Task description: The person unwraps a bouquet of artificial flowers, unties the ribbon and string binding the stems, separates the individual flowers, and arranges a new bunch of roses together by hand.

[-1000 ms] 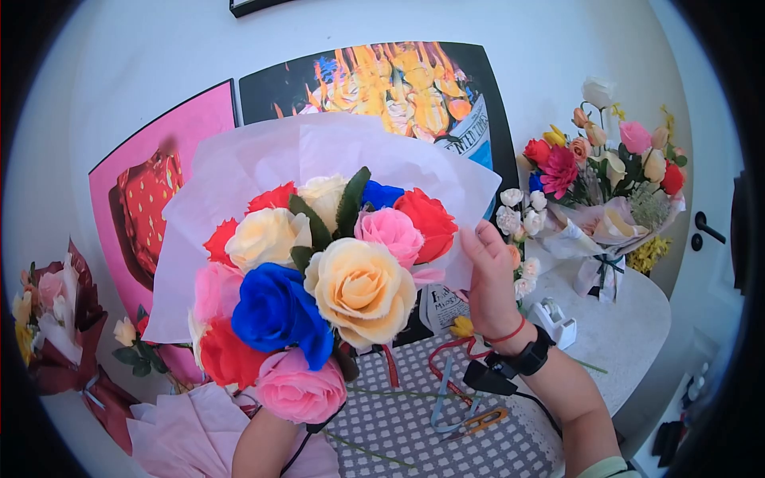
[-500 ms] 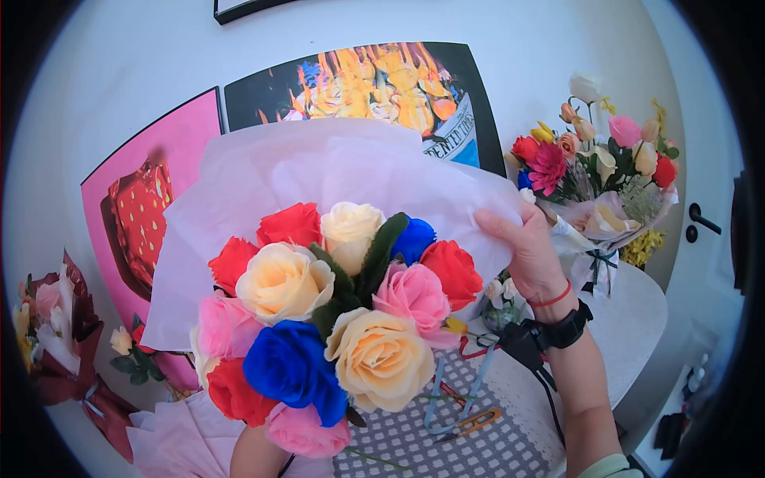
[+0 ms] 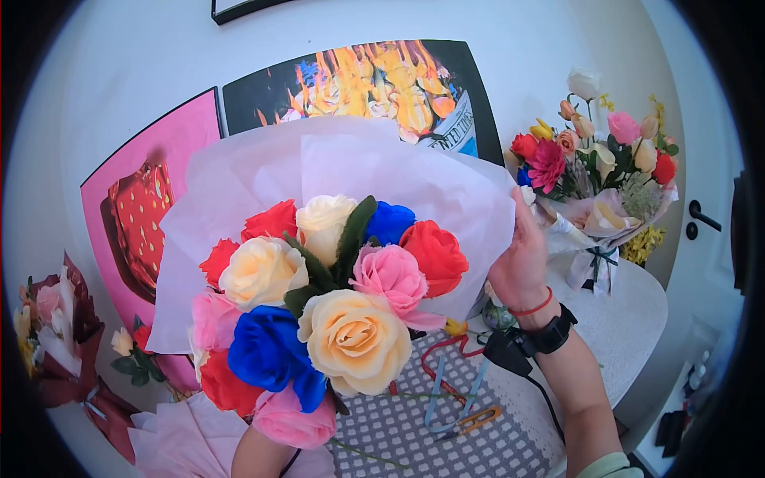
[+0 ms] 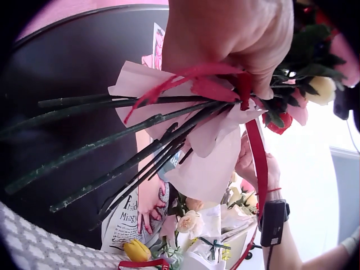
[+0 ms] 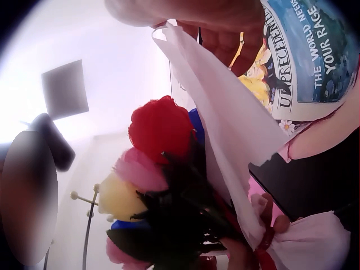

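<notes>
left hand (image 4: 230, 34): closed round the gathered neck of the bouquet, over the ribbon; hidden beneath the blooms in the head view, down to a bare forearm (image 3: 261, 456).

right hand (image 3: 519, 259): drawn nearly closed, pinching the right edge of the paper between thumb and fingers; raised just beside the blooms, well apart from the left hand.

bouquet of cream, blue, red and pink fabric-like roses with dark green leaves (image 3: 325, 275): held up above the table, tipped toward the head camera.

broad sheet of pale lilac-white wrapping paper (image 3: 239, 171): fanned out behind the roses, narrowing to the neck.

glossy red ribbon (image 4: 259, 152): passed round the neck, trailing off in a long tail.

bundle of long dark green stems (image 4: 140, 146): splayed out below the neck; shown only from the left wrist.

right wrist view: close on the pinched paper edge, with a red rose (image 5: 160, 129) seen side-on and poster lettering (image 5: 319, 48) near the fingers.

head view only: small tool with an orange looped handle (image 3: 480, 421), lying near a light blue strip (image 3: 431, 416) on grey-and-white patterned cloth (image 3: 382, 438).

second mixed-flower bouquet in whitish wrap (image 3: 594, 183): standing on the table, behind and to the right.
</notes>
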A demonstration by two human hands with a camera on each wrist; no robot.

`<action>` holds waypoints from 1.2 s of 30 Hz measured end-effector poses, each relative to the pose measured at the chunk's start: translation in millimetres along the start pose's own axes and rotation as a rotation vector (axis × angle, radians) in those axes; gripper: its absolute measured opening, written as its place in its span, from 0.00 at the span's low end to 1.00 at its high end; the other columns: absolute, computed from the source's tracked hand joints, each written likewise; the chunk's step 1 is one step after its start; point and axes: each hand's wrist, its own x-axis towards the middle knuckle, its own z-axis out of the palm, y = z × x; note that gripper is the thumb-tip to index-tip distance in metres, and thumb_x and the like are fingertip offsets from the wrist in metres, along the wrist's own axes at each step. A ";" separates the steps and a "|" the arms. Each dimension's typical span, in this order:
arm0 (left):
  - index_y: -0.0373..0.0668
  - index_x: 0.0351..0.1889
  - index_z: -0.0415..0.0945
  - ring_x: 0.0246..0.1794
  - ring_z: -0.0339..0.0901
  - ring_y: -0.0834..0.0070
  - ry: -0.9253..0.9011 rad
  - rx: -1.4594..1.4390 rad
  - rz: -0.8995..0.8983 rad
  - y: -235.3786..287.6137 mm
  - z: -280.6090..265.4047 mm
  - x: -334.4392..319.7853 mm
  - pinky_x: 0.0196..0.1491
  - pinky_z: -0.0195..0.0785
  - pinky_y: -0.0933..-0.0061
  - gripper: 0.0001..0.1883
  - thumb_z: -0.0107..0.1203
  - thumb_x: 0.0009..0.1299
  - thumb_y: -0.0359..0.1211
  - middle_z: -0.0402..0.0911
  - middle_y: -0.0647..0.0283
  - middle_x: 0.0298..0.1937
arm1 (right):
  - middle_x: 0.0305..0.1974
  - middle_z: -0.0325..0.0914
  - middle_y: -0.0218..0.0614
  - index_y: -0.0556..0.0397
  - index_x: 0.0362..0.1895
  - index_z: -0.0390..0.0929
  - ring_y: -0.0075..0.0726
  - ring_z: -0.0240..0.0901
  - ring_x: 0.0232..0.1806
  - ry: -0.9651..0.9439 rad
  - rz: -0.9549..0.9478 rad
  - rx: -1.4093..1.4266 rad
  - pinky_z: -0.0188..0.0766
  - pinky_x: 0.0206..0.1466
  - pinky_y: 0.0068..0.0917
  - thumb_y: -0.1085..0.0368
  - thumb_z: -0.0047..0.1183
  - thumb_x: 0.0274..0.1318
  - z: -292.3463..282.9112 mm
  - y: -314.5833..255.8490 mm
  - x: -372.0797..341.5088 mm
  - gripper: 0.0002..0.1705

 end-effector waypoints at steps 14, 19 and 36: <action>0.44 0.57 0.61 0.54 0.62 0.62 -0.023 -0.234 -0.045 -9.6 -11.0 -5.1 0.58 0.52 0.63 0.23 0.50 0.66 0.41 0.63 0.60 0.58 | 0.43 0.74 0.34 0.59 0.49 0.69 0.26 0.72 0.43 -0.097 0.023 -0.335 0.68 0.46 0.22 0.61 0.41 0.61 3.0 5.0 -9.4 0.17; 0.45 0.58 0.61 0.57 0.62 0.61 -0.029 -0.318 -0.062 -16.1 -18.4 -7.5 0.61 0.52 0.61 0.24 0.50 0.66 0.41 0.63 0.59 0.60 | 0.48 0.71 0.36 0.59 0.53 0.64 0.29 0.70 0.47 -0.099 0.014 -0.135 0.67 0.48 0.24 0.58 0.45 0.58 11.3 2.2 -11.4 0.22; 0.40 0.59 0.58 0.55 0.63 0.76 -0.189 0.577 -0.003 -24.3 101.1 -30.8 0.55 0.60 0.70 0.29 0.44 0.67 0.50 0.66 0.64 0.55 | 0.32 0.74 0.44 0.52 0.41 0.70 0.52 0.71 0.35 -0.707 -0.183 -1.385 0.66 0.39 0.43 0.57 0.55 0.46 26.4 57.9 -53.9 0.19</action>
